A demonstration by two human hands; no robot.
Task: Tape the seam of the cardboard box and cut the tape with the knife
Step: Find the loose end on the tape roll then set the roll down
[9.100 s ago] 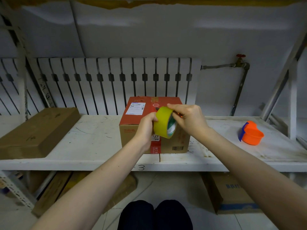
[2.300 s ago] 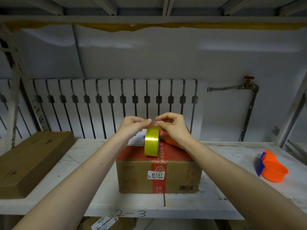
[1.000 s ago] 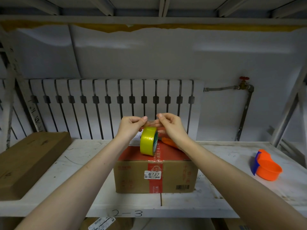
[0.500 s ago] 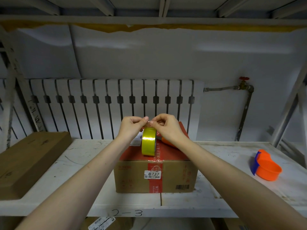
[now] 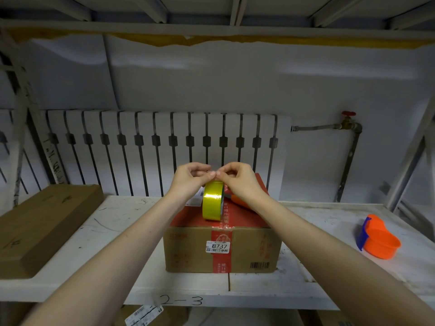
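Yellow tape roll [image 5: 212, 201] stands on the cardboard box [image 5: 222, 234]; left hand [image 5: 190, 182] and right hand [image 5: 236, 181] pinch at its 12 o'clock edge, risking a torn, re-stuck end.

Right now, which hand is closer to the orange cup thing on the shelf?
The right hand. It pinches at the top of the yellow tape roll on the box, with the orange cup farther off to its right. The left hand sits beyond it, farther from the cup.

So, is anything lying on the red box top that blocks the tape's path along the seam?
An orange-handled knife lies there, just right of the yellow tape roll and beside the seam.
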